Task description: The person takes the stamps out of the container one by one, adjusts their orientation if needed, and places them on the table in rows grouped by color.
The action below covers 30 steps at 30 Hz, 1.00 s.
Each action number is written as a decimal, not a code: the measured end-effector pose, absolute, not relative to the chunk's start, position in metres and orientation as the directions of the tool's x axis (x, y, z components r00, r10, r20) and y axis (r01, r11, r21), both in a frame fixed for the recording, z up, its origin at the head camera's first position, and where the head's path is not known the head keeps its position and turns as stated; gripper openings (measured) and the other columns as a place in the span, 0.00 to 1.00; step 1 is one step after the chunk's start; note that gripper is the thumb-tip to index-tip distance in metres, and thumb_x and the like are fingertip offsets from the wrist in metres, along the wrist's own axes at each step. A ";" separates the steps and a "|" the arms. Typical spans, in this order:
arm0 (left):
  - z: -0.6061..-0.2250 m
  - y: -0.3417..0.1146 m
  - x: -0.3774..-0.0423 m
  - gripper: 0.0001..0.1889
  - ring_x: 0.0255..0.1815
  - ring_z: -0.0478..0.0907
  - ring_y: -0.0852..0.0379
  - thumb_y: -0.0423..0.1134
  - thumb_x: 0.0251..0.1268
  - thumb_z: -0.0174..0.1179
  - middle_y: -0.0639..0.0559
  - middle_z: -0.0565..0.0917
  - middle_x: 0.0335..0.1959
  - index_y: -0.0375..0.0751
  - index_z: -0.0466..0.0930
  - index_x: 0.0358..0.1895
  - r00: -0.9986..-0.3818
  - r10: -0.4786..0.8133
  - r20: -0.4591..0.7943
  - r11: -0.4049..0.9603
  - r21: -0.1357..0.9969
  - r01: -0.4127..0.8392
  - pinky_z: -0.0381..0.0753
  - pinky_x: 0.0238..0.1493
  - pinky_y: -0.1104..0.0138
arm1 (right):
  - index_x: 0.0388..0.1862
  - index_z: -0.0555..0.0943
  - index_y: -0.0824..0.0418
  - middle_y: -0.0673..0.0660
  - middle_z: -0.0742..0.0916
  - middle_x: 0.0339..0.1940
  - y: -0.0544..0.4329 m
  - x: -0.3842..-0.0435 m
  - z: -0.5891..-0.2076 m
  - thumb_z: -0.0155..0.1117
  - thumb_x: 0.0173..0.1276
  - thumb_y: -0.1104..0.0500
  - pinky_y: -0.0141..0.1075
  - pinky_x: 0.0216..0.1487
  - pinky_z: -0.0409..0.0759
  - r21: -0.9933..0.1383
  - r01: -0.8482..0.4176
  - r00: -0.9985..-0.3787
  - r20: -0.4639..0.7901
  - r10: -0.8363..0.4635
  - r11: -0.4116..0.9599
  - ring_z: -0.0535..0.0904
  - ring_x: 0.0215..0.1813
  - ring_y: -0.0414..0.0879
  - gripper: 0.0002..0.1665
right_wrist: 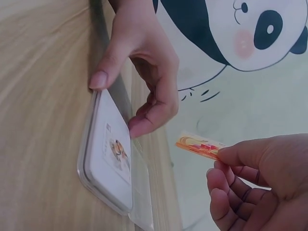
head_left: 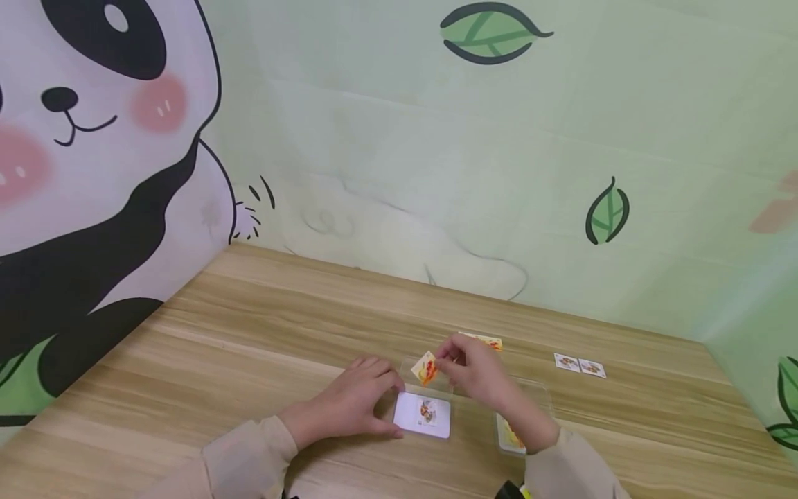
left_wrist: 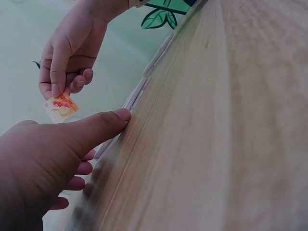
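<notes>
My left hand grips the left end of a flat white case, with the thumb at its near edge and fingers at the far edge. A small picture card lies on the white surface of the case. Behind it a clear plastic lid lies folded open. Above that lid my right hand pinches a small orange-and-yellow picture card by one end, between thumb and index finger. In the left wrist view the held card hangs past the left thumb, clear of the case.
Right of the white case, partly under the right forearm, lies a second clear-lidded case with an orange-yellow picture inside. An orange-edged card lies behind the right hand. Two small picture cards lie farther right on the wooden table.
</notes>
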<state>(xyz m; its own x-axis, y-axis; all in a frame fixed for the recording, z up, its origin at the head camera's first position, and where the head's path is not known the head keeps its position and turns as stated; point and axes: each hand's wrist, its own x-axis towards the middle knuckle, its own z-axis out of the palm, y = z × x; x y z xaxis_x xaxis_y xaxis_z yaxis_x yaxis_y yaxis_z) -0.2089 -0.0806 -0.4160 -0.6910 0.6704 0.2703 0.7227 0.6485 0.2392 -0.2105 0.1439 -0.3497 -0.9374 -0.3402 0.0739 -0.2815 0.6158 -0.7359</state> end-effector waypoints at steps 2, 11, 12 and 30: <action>-0.416 -0.081 -0.209 0.29 0.54 0.72 0.56 0.61 0.43 0.72 0.54 0.79 0.48 0.47 0.78 0.46 -0.684 0.673 0.281 0.643 0.234 0.729 0.71 0.60 0.57 | 0.38 0.78 0.67 0.57 0.81 0.29 0.145 -0.214 -0.350 0.60 0.67 0.65 0.31 0.27 0.78 -0.750 -0.268 -0.941 0.070 -0.331 0.605 0.75 0.27 0.46 0.04; -0.418 -0.080 -0.209 0.29 0.53 0.72 0.57 0.61 0.43 0.72 0.55 0.78 0.48 0.48 0.78 0.46 -0.690 0.670 0.275 0.647 0.238 0.724 0.70 0.60 0.57 | 0.40 0.77 0.66 0.58 0.80 0.29 0.150 -0.227 -0.351 0.59 0.68 0.65 0.32 0.24 0.73 -0.805 -0.156 -0.970 0.016 -0.241 0.572 0.74 0.26 0.44 0.04; -0.418 -0.080 -0.209 0.29 0.53 0.72 0.57 0.61 0.43 0.72 0.55 0.78 0.48 0.48 0.78 0.46 -0.689 0.670 0.275 0.647 0.239 0.724 0.70 0.60 0.57 | 0.40 0.77 0.66 0.58 0.80 0.30 0.151 -0.228 -0.352 0.59 0.68 0.65 0.32 0.24 0.74 -0.810 -0.152 -0.971 0.016 -0.238 0.566 0.74 0.26 0.43 0.05; -0.418 -0.081 -0.209 0.29 0.54 0.72 0.57 0.62 0.44 0.71 0.56 0.78 0.48 0.49 0.78 0.46 -0.685 0.673 0.280 0.649 0.222 0.728 0.71 0.59 0.58 | 0.42 0.77 0.67 0.59 0.82 0.30 0.153 -0.253 -0.366 0.59 0.68 0.64 0.31 0.23 0.72 -0.855 -0.018 -0.996 -0.031 -0.085 0.518 0.74 0.23 0.41 0.07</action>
